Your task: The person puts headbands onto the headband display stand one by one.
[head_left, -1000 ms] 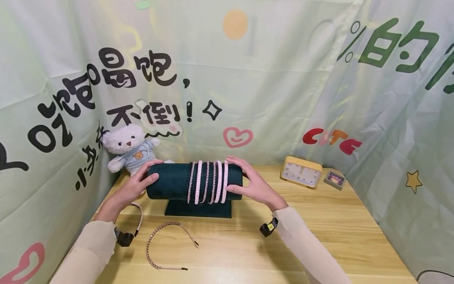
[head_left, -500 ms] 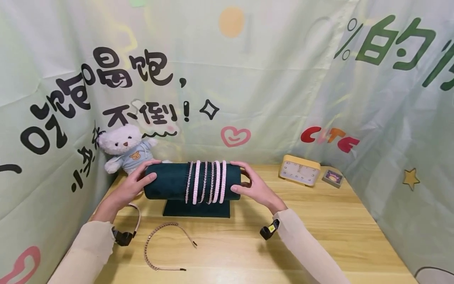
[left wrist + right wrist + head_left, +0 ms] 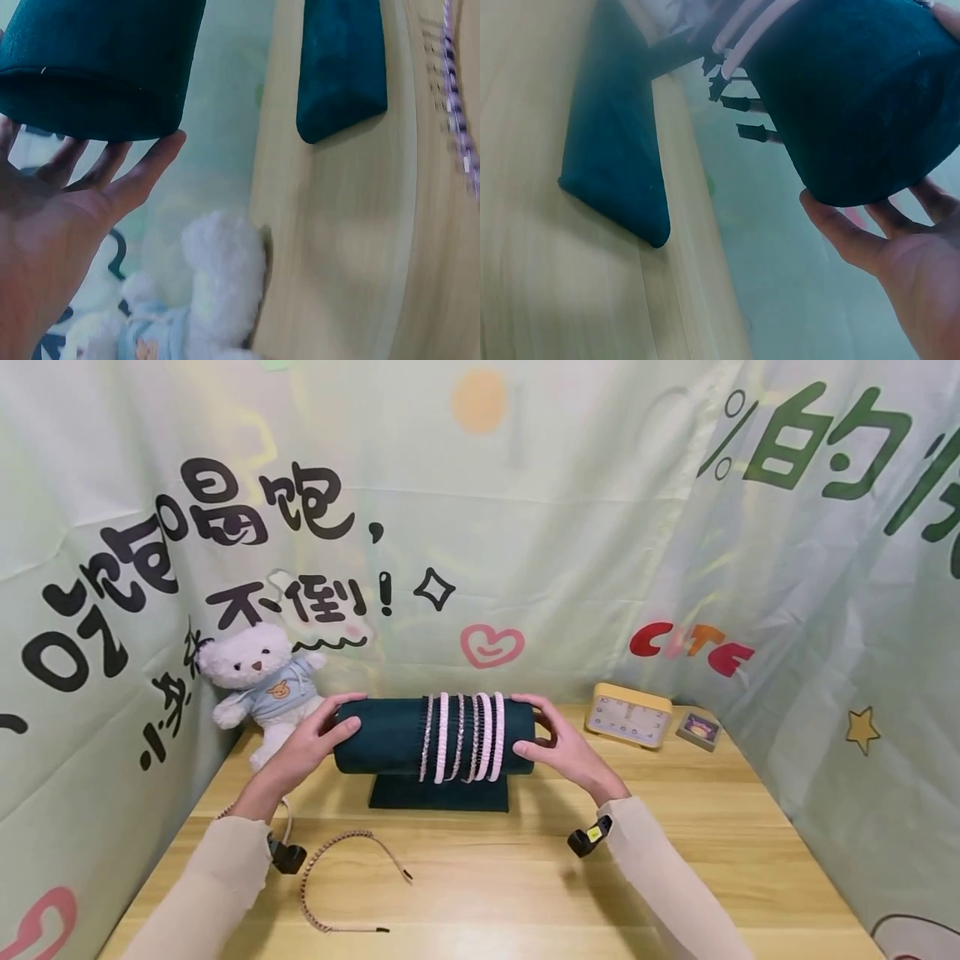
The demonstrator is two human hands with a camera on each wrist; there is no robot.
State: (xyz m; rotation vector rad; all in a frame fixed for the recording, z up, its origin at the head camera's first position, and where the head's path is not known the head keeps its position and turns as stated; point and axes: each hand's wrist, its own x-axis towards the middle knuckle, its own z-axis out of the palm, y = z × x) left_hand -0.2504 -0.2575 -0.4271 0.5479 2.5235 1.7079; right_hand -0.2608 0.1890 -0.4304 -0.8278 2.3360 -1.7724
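A dark green velvet headband stand (image 3: 386, 737) has a padded horizontal roll on a flat base (image 3: 438, 793). Several pink and beaded headbands (image 3: 442, 739) are looped over the right half of the roll. My left hand (image 3: 311, 747) grips the roll's left end, thumb in front and fingers behind. At the right end, my right hand (image 3: 570, 756) holds the roll the same way. Both wrist views show fingertips touching the rims of the roll, while the base (image 3: 345, 71) sits at the wooden table.
A beaded headband (image 3: 303, 881) lies on the table (image 3: 675, 860) in front. Another headband (image 3: 288, 818) is partly hidden by the left wrist. Behind sits a white teddy bear (image 3: 281, 693); a yellow clock (image 3: 628, 717) and a small framed box (image 3: 699, 731) stand back right.
The stand has shifted right over the table, with both hands holding its ends, and more of the teddy bear shows. The loose headband in front has stayed put. The head view has turned slightly.
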